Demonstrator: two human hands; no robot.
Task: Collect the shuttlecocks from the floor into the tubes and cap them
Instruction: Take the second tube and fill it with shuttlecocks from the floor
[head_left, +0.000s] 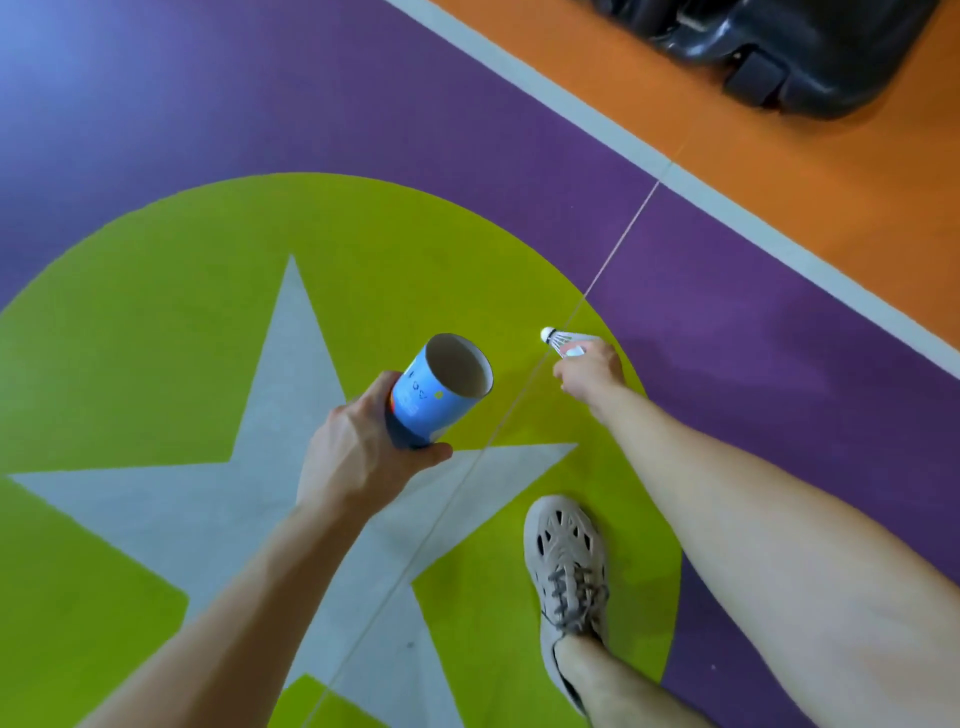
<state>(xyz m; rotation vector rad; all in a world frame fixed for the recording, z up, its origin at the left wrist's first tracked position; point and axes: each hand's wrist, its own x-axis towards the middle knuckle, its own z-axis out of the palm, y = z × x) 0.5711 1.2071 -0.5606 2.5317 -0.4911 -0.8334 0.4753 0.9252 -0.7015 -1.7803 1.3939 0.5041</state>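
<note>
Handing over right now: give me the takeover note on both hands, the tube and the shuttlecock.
Left hand grips the blue tube low down, open mouth up, uncapped.
Right hand pinches a shuttlecock by the feathers, cork toward the tube, beside its mouth, not inside.
Done: shuttlecock in hand.
Left: slide it in, then cap; no cap or other shuttlecocks in view.

Tube: cardboard; smooth printed blue wrap with a slight sheen above the grip, bare matt brown inside the mouth.
Shuttlecock: smooth white tip beyond the pinch; skirt material unclear.
Floor: matt, finely textured.
Shoe: matt beige, perforated, rubbery.
Case: glossy black plastic.
</note>
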